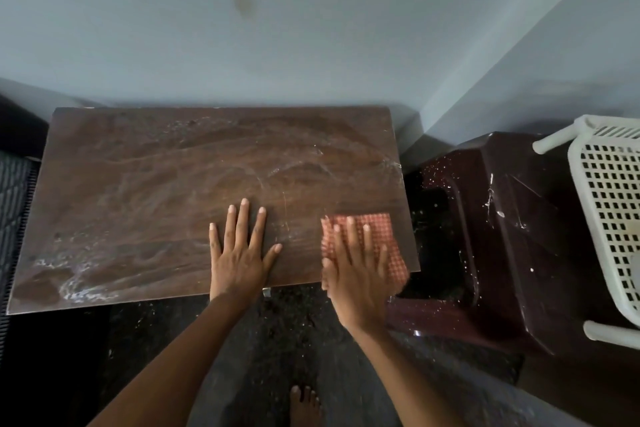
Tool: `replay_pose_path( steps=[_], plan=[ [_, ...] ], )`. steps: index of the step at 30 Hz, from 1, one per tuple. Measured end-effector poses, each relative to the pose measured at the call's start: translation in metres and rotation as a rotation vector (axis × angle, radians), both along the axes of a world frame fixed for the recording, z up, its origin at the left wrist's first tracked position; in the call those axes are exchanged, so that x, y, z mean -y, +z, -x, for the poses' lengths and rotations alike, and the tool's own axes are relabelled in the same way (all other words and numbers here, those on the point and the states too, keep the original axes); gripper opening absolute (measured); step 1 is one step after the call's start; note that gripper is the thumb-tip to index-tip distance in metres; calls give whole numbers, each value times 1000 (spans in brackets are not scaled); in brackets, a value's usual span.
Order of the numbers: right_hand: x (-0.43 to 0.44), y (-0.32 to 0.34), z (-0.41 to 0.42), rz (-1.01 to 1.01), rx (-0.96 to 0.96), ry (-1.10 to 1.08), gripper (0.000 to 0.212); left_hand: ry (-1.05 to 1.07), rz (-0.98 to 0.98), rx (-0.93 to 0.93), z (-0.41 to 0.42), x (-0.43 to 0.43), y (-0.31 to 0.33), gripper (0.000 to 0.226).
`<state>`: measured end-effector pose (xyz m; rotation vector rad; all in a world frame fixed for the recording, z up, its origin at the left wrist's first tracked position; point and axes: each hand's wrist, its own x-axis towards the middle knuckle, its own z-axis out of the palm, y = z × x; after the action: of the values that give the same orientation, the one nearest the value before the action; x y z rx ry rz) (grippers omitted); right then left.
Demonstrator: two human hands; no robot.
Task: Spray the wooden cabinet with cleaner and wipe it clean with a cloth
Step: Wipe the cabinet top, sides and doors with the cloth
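Observation:
The wooden cabinet's dark brown top (166, 184) fills the middle of the head view, streaked with wet foamy smears, thickest at the front left corner. My left hand (239, 253) lies flat on it near the front edge, fingers spread, holding nothing. My right hand (356, 270) presses flat on a red checked cloth (381, 229) at the front right corner of the top. The cloth's right edge reaches the cabinet's edge. No spray bottle is in view.
A pale wall (277, 28) stands right behind the cabinet. A dark maroon plastic stool (512, 236), speckled white, sits to the right, with a white perforated basket (609, 204) beyond it. A dark woven object (14, 201) is at the left. My bare foot (304, 406) is on the dark floor.

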<state>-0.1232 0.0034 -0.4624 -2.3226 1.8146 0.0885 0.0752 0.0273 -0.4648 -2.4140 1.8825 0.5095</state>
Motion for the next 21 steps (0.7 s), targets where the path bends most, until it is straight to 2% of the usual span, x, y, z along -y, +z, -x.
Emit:
replay_pose_path(
  steps=[5,9,11,14,18,21],
  plan=[
    [31,3,44,-103,24,-285,63,-16,-47,-65,-4,0,-2,73],
    [71,11,26,-96,31,-332,74,-63,-110,-87,-9,2,-1,89],
    [83,13,8,-123,36,-293,72,-75,-179,-114,-10,6,4,93],
    [78,12,-28,-132,12,-100,64,-104,-238,-131,-11,8,10,90],
    [16,11,-55,-70,50,145,54,-103,-288,-184,-13,13,17,82],
    [-23,8,-31,-82,72,117,54,-108,-301,-175,-15,15,17,82]
  ],
)
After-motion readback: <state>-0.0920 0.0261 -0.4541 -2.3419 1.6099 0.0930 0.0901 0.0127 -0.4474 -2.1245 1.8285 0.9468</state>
